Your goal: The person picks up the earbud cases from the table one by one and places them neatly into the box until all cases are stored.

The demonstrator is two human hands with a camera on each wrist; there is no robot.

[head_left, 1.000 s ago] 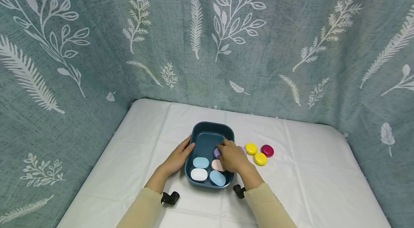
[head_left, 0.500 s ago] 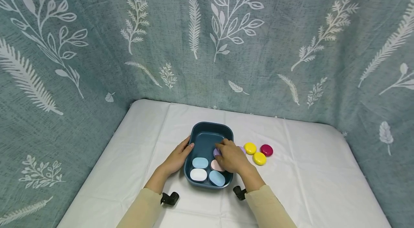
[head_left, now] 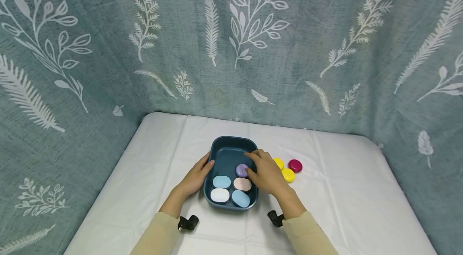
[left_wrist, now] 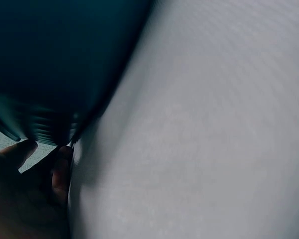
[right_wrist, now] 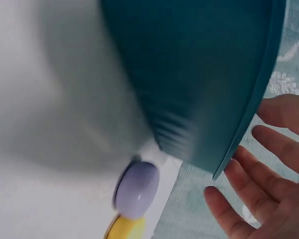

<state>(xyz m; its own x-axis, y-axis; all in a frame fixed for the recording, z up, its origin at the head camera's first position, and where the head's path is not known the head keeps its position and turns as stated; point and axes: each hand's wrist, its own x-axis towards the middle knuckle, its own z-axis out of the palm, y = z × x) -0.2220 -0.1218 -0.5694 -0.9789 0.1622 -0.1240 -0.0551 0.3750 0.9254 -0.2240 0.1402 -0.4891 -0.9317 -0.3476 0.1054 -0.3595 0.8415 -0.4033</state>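
Observation:
A dark blue rectangular tray (head_left: 227, 154) holds several smooth soap-like pieces: two light blue ovals, a white oval (head_left: 220, 195), a pinkish oval (head_left: 242, 184) and a purple disc (head_left: 242, 170). My left hand (head_left: 195, 175) grips the tray's left wall, thumb at the rim and fingers along the outside. Over the right rim, my right hand (head_left: 267, 172) has its fingers spread and holds nothing; its thumb is close to the purple disc. In the right wrist view, its fingers (right_wrist: 254, 184) lie loose by the tray's edge. A second purple piece (right_wrist: 137, 190), outside the tray, is hidden by that hand in the head view.
Right of the tray on the white cloth (head_left: 325, 207) lie two yellow discs (head_left: 288, 175) and a crimson disc (head_left: 295, 166). A patterned teal curtain (head_left: 231, 46) hangs behind and at both sides. A black camera (head_left: 188, 223) sits at each wrist.
My right hand has let go of the purple disc, its fingers have spread, and it has moved slightly right and up. The left hand keeps its grip on the tray.

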